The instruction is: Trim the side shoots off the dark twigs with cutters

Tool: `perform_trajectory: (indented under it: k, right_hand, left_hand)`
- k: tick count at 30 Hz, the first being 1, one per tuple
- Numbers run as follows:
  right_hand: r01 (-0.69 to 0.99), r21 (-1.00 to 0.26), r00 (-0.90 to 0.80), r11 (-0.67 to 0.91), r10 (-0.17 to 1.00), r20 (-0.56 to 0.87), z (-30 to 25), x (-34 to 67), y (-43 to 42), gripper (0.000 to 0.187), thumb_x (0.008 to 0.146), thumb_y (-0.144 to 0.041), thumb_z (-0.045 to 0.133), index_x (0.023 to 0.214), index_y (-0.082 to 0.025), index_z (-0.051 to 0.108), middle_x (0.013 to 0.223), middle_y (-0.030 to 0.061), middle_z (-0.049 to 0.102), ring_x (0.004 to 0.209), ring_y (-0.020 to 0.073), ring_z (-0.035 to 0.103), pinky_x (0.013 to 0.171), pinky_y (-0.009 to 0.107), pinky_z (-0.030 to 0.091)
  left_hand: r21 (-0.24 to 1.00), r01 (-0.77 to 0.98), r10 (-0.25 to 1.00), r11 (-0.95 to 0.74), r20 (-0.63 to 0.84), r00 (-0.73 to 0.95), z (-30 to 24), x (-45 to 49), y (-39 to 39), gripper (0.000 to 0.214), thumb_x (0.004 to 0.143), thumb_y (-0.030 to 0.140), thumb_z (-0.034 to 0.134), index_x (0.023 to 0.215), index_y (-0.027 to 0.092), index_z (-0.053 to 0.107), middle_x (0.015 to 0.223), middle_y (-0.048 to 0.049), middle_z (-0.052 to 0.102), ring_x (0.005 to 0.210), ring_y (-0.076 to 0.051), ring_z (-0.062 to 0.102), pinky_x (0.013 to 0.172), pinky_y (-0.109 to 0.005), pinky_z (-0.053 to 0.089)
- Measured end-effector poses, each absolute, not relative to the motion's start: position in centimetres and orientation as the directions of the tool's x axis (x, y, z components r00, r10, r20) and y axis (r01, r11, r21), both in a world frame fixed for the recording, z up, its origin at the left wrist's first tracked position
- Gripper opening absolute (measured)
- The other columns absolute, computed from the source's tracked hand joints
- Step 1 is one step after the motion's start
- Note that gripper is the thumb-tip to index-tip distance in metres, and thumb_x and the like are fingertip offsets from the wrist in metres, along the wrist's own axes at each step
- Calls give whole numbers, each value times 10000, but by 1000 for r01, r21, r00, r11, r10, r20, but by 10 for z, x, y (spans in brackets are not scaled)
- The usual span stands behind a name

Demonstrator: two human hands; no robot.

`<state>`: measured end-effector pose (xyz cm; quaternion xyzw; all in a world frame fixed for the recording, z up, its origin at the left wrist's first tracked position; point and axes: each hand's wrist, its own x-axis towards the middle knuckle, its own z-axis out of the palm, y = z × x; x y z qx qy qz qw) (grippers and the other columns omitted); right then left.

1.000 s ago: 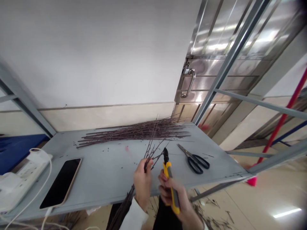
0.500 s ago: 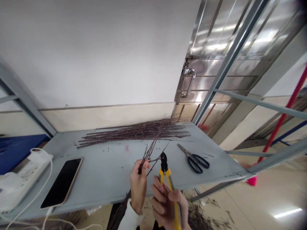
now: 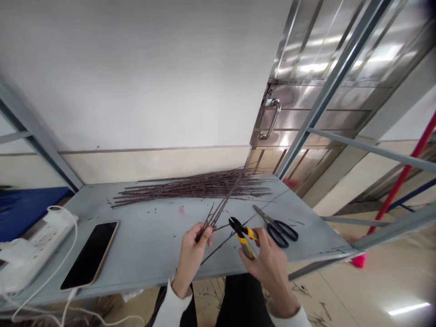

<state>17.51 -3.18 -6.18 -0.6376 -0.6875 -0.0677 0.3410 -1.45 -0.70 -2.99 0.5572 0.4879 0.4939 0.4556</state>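
Observation:
My left hand [image 3: 194, 247] is closed around the lower part of several thin dark twigs [image 3: 223, 204], which fan out up and to the right. In my right hand [image 3: 269, 263] is a pair of cutting pliers [image 3: 245, 240] with yellow and grey handles, the black jaws apart and pointing up-left. One loose long twig [image 3: 218, 248] slants behind the pliers. The jaws are close to a side twig of the held bunch; whether they touch it I cannot tell. Behind both hands lies a large pile of dark twigs [image 3: 190, 187] along the back of the grey shelf [image 3: 143, 245].
Dark-handled scissors [image 3: 277, 227] lie to the right of the pliers. At the left are a phone [image 3: 90, 254] with a cable and a white power strip [image 3: 37, 254]. Metal posts [image 3: 308, 122] frame the shelf. Twig scraps [image 3: 322, 311] litter the floor.
My right hand has moved up and right, and turned; the pliers' jaws have swung to point up-left and come apart. My left hand keeps its hold on the twigs, shifting slightly left.

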Motion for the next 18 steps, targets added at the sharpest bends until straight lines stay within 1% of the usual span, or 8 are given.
perform_trajectory:
  k: [2,4,6,8,11,13,16,18]
  right_hand:
    - [962,-200,-25,187,788,615,-62,186,-25,149,718,-260,539,850,-213,487,738,44,613,650,189,601,521,237,380]
    - [969,-150,-58,197,769,637,-62,193,-20,70,729,-224,521,793,-214,493,711,39,615,609,173,590,509,231,362]
    - [949,-238,-22,207,797,604,-65,194,-19,78,718,-232,529,788,-210,502,690,32,609,561,162,564,496,233,351]
    - [858,-462,36,223,872,488,-67,188,-22,159,683,-266,563,818,-203,509,671,18,589,531,150,528,495,238,355]
    - [480,-861,29,169,978,209,-70,170,-34,231,613,-279,619,788,-213,483,576,-49,469,472,106,423,457,223,325]
    - [75,-996,-103,46,994,38,-68,156,-45,267,582,-293,646,721,-226,428,552,-83,370,433,70,336,416,202,285]
    - [-474,-841,-412,-262,910,-51,-58,141,-59,375,547,-319,677,678,-232,337,576,-103,303,402,31,236,374,170,240]
    - [-626,-646,-579,-436,815,10,-53,136,-64,426,527,-319,692,670,-232,300,578,-108,296,391,22,214,352,153,230]
  left_hand:
    - [991,87,994,-98,93,55,-32,-15,-5,346,816,477,523,587,220,497,469,30,471,699,-212,615,692,-277,441]
    - [993,78,995,-85,80,60,-34,-15,-3,361,808,482,528,560,224,478,462,32,457,692,-210,614,699,-280,443]
    - [994,74,996,-76,72,54,-34,-13,-1,359,804,472,526,551,223,470,465,38,448,670,-198,599,705,-279,438]
    - [993,87,997,-74,73,20,-32,-9,1,345,807,453,516,558,218,474,482,40,447,646,-184,571,687,-273,424]
    - [992,85,995,-90,92,-24,-29,-2,2,327,819,424,495,574,209,472,538,31,475,617,-162,524,650,-265,401]
    - [992,63,994,-108,109,-16,-27,2,1,315,833,408,480,591,207,469,564,24,488,628,-159,522,649,-263,401]
    - [990,66,992,-123,123,-1,-25,5,-4,306,853,405,465,619,207,476,573,16,507,682,-175,566,678,-268,417]
    - [990,75,992,-123,123,6,-24,5,-8,314,858,416,456,623,210,479,573,11,520,713,-187,591,700,-274,430]
